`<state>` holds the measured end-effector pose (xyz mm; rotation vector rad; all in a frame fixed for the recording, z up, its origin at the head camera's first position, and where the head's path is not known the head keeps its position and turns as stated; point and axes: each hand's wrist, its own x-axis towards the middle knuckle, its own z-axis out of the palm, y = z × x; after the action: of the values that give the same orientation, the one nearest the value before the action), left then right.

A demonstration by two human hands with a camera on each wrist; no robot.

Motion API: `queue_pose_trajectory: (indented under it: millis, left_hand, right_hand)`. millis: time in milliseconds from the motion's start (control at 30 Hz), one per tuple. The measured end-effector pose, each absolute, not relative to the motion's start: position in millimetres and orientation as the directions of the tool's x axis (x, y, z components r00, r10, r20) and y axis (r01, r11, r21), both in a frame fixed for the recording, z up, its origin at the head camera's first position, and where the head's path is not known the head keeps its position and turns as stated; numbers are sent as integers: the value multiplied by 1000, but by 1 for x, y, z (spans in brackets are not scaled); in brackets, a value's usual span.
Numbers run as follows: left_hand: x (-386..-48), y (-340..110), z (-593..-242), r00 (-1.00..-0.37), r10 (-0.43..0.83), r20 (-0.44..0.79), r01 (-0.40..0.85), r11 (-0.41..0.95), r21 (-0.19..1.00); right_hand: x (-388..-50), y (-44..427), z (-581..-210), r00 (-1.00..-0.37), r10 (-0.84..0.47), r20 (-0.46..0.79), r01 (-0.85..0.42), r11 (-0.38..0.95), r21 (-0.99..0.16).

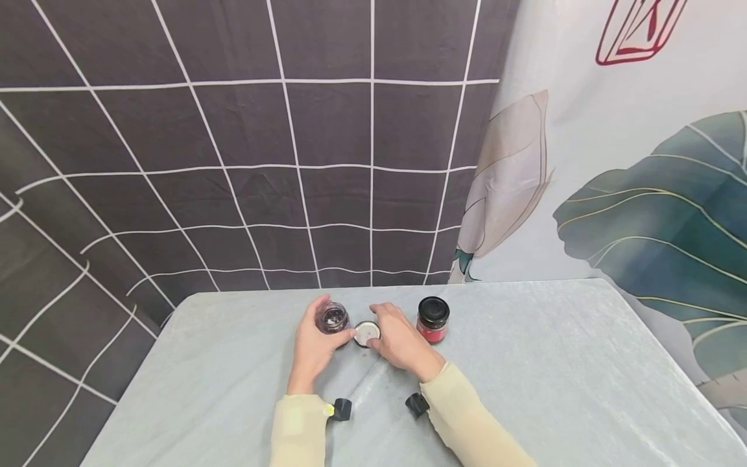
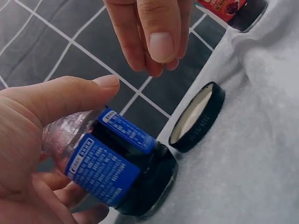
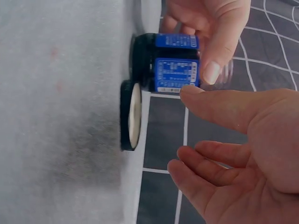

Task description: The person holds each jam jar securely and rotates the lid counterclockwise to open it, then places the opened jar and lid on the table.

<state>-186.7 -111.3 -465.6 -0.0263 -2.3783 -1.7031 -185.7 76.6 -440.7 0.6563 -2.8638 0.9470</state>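
Note:
An uncapped glass jar [image 1: 334, 318] with dark contents and a blue label stands on the table. My left hand [image 1: 315, 344] grips it, with the thumb on the near side and the fingers round the back. Beside its base lies a dark-rimmed lid [image 1: 367, 333], pale inside face up, as the left wrist view also shows. Over the lid hovers my right hand [image 1: 405, 340], fingers loosely bent and apart from the thumb. The right wrist view shows a gap between that hand and the lid [image 3: 134, 115], with nothing held.
To the right of my right hand stands a second jar [image 1: 434, 319] with a black lid and red label. A pale cloth covers the table [image 1: 560, 363]. Behind it hang a dark grid-patterned curtain [image 1: 327, 130] and a white leaf-printed one [image 1: 560, 246].

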Motion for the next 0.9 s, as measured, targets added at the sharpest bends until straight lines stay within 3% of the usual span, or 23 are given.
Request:
queue_pose_trajectory:
  millis: [900]
  left_hand:
    - [-177, -117, -432, -958, -188, 216, 131, 383, 914]
  right_hand:
    - [-174, 84, -422, -893, -346, 288, -448, 744, -495]
